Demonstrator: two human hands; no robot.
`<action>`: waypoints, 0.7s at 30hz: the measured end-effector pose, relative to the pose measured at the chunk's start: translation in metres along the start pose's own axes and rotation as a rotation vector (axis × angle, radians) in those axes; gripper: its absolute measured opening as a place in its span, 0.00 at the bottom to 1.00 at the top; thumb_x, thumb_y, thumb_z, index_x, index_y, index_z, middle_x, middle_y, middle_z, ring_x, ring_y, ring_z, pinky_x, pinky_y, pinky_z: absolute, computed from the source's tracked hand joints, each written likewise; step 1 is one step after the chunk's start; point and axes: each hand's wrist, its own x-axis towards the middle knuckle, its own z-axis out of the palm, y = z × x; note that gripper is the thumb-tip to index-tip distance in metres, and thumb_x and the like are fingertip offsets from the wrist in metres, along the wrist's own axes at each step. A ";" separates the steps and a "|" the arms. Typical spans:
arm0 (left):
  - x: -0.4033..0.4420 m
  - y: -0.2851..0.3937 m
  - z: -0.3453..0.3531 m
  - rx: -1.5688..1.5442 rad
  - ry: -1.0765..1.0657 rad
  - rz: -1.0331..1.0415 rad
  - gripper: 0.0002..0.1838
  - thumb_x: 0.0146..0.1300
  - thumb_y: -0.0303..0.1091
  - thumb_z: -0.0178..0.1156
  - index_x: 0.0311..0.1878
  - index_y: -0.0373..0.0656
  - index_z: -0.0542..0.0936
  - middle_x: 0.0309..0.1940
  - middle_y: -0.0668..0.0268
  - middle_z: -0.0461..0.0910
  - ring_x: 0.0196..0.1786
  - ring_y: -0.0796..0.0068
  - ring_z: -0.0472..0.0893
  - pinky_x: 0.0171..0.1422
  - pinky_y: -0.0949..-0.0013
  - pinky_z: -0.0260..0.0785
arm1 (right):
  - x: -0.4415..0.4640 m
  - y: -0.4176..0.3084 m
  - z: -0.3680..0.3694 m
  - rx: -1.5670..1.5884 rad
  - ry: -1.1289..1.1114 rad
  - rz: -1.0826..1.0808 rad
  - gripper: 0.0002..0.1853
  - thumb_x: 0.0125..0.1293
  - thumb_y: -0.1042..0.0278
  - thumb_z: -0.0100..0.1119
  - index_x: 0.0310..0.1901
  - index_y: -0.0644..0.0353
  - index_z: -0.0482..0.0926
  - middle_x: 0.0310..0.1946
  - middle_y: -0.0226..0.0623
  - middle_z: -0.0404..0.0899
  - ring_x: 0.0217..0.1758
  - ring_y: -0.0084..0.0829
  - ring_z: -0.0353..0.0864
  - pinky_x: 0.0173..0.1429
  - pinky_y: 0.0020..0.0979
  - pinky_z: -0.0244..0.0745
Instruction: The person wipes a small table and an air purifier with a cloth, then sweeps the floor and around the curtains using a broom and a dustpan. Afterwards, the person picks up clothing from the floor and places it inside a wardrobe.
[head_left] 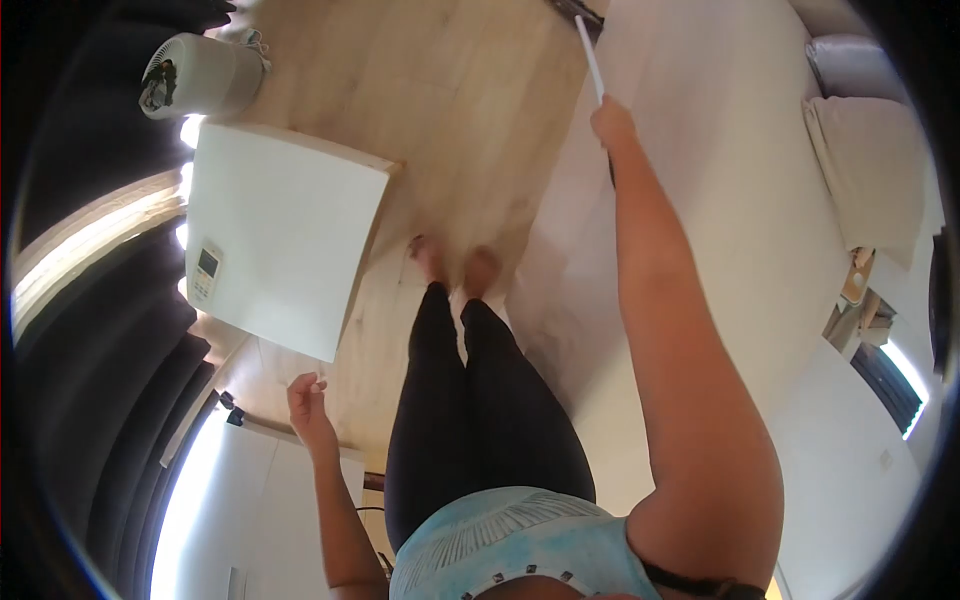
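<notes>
A white stick [591,62] is gripped in the right hand [614,126], well to the right of the white bench [290,230]. The left hand [311,405] is held half open, loosely curled, near the bench's near corner. On the bench a remote control [206,272] is laid.

1. Bright daylight comes from the left, glaring white through gaps beside dark curtains [100,410] and washing out detail at lower left.
2. A smaller glare shows at far right.
3. Soft shadow dims the pale surface [730,140] beside the legs [500,410].
4. The feet [482,270] are blurred; the right hand [614,124] looks slightly soft.
5. Fisheye distortion bends straight edges; black rounds the corners.
</notes>
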 end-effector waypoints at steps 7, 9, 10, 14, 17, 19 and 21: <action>0.023 -0.004 -0.006 -0.097 0.066 -0.109 0.08 0.61 0.29 0.50 0.42 0.39 0.72 0.39 0.68 0.71 0.42 0.78 0.71 0.47 0.76 0.62 | -0.361 0.103 0.084 -0.142 -0.126 -0.106 0.28 0.62 0.66 0.41 0.64 0.49 0.51 0.33 0.57 0.74 0.33 0.53 0.75 0.39 0.47 0.70; 0.041 -0.020 -0.018 -0.053 -0.059 -0.090 0.10 0.61 0.35 0.52 0.44 0.43 0.72 0.43 0.69 0.72 0.46 0.77 0.71 0.49 0.72 0.61 | -0.436 0.088 0.054 -0.003 -0.472 0.129 0.27 0.62 0.67 0.42 0.64 0.49 0.52 0.35 0.57 0.74 0.37 0.55 0.75 0.42 0.48 0.69; 0.051 -0.027 -0.023 -0.051 -0.062 -0.082 0.10 0.61 0.35 0.52 0.44 0.43 0.72 0.43 0.69 0.72 0.46 0.77 0.71 0.49 0.72 0.61 | -0.453 0.085 0.044 0.009 -0.540 0.129 0.27 0.62 0.67 0.42 0.63 0.50 0.54 0.35 0.56 0.75 0.38 0.55 0.75 0.43 0.48 0.68; 0.089 -0.074 -0.056 -0.077 0.091 -0.278 0.14 0.59 0.34 0.52 0.49 0.45 0.68 0.47 0.69 0.68 0.48 0.77 0.69 0.50 0.70 0.60 | -0.441 0.061 0.034 0.093 -0.335 0.035 0.26 0.61 0.65 0.44 0.63 0.49 0.56 0.36 0.55 0.75 0.39 0.51 0.75 0.43 0.46 0.69; 0.116 -0.107 -0.084 -0.129 0.214 -0.375 0.21 0.58 0.36 0.53 0.54 0.46 0.61 0.50 0.68 0.65 0.51 0.73 0.67 0.50 0.65 0.60 | -0.339 0.014 0.066 0.177 -0.055 -0.157 0.24 0.62 0.65 0.43 0.62 0.51 0.58 0.35 0.52 0.75 0.38 0.48 0.76 0.43 0.43 0.70; 0.138 -0.116 -0.097 -0.166 0.246 -0.416 0.24 0.58 0.36 0.53 0.56 0.47 0.58 0.51 0.67 0.63 0.52 0.71 0.66 0.51 0.62 0.61 | -0.246 -0.022 0.099 0.030 0.026 -0.153 0.24 0.61 0.64 0.43 0.61 0.51 0.59 0.34 0.53 0.75 0.36 0.49 0.76 0.41 0.44 0.70; 0.156 -0.119 -0.109 -0.252 0.171 -0.549 0.27 0.57 0.37 0.54 0.57 0.47 0.55 0.53 0.65 0.61 0.55 0.67 0.64 0.52 0.58 0.61 | -0.185 -0.065 0.112 -0.011 -0.019 -0.077 0.23 0.63 0.61 0.41 0.61 0.48 0.59 0.37 0.51 0.76 0.39 0.49 0.76 0.42 0.45 0.70</action>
